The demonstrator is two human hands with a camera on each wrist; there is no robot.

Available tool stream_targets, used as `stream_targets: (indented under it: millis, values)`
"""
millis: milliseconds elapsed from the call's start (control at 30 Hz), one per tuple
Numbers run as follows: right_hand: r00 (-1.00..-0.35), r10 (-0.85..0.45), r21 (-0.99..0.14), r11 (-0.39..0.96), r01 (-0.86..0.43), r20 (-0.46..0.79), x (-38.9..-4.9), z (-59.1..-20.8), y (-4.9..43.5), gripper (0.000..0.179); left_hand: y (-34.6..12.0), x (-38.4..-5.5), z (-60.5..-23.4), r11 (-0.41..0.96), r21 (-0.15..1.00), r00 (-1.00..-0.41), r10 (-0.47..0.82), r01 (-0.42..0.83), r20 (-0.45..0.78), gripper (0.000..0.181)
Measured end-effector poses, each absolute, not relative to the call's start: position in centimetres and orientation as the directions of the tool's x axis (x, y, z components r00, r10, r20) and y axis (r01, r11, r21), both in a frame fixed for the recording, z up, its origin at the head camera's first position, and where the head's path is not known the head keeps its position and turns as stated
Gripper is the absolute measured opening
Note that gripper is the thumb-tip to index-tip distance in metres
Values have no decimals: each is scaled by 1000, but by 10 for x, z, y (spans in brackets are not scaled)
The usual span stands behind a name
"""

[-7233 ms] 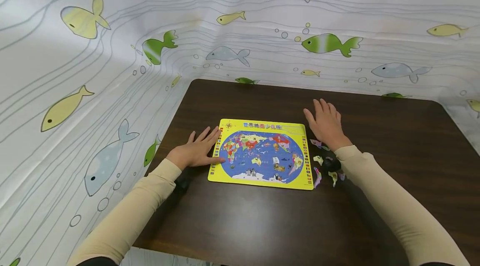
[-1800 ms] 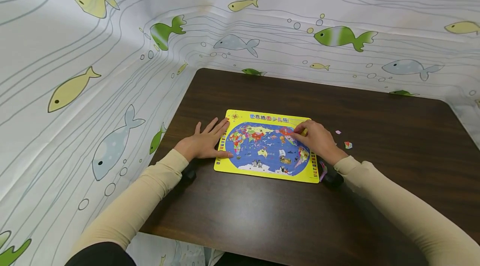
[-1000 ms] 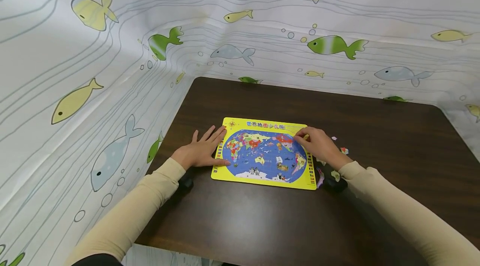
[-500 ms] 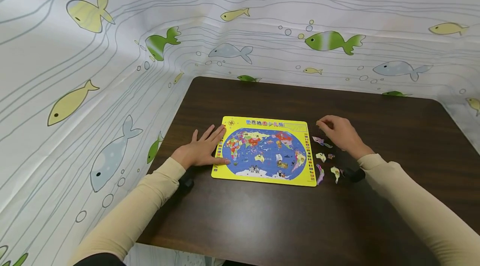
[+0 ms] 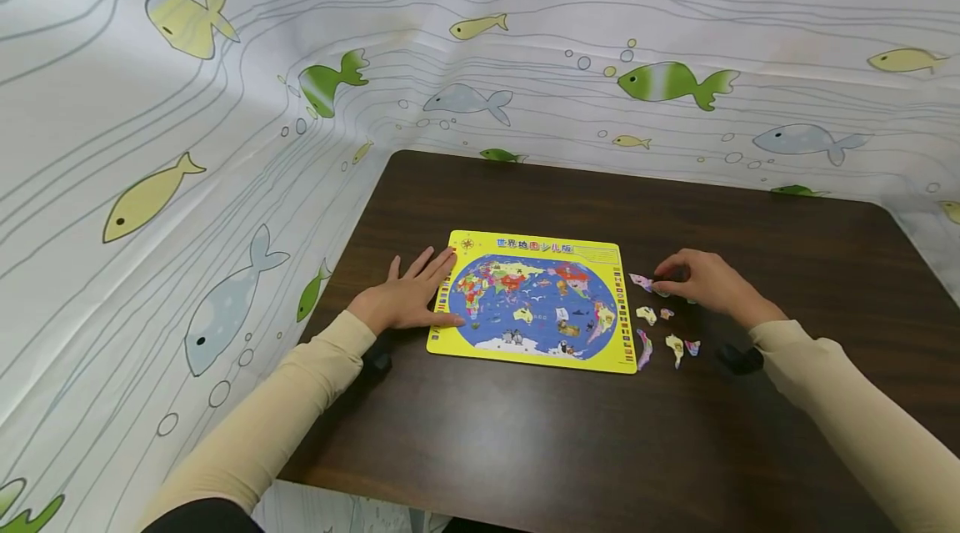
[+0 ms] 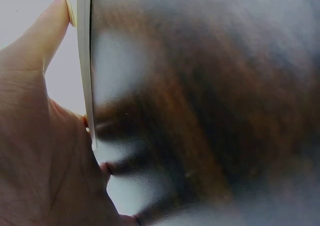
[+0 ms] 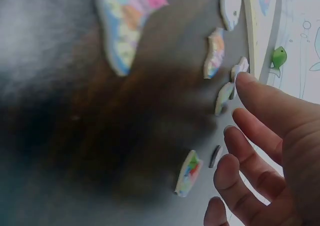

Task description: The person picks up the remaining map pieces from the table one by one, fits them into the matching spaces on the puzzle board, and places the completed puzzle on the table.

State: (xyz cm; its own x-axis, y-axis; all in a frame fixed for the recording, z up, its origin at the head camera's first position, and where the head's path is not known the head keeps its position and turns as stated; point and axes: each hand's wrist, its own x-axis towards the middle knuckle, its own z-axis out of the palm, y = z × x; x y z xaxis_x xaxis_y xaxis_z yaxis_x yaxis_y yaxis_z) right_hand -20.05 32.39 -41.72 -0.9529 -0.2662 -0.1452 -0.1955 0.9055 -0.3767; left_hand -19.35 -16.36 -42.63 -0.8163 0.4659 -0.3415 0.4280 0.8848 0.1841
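A yellow-framed world map puzzle board [image 5: 534, 358] lies flat on the dark table. My left hand [image 5: 401, 297] rests across its left edge, fingers spread and thumb over the map; the left wrist view shows the thumb [image 6: 47, 31] at the board's edge. To the right of the board, my right hand [image 5: 708, 283] hovers low over loose pieces with its fingers loosely bent. In the right wrist view its thumb [image 7: 265, 101] overlaps a small pale piece [image 7: 241, 68], apart from the fingertips. A pink-purple piece [image 5: 641, 282] lies beside those fingers.
More loose puzzle pieces lie right of the board: a cream one [image 5: 646, 315], a curved purple one [image 5: 644, 349], a yellowish one [image 5: 676, 348] and a small pink one [image 5: 692, 347]. Fish-printed white cloth [image 5: 555, 116] surrounds the dark wooden table [image 5: 487, 433] at the back and left.
My right hand has left the map's upper right, where its fingertips were a second ago. It has come right and then toward me over the loose pieces. The left hand stays on the board.
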Motion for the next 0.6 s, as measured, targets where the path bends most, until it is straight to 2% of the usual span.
stream_targets:
  millis: [400,600]
  values:
    - [-960,-267,-378,900,-218,-84,-195,-426,323,41,-162,-194,-426,887,186,-814,461,422,-353,109]
    - [-960,-275,-375,896,-237,-51,-196,-430,322,36,-162,-194,-425,883,189,-813,469,430,-344,109]
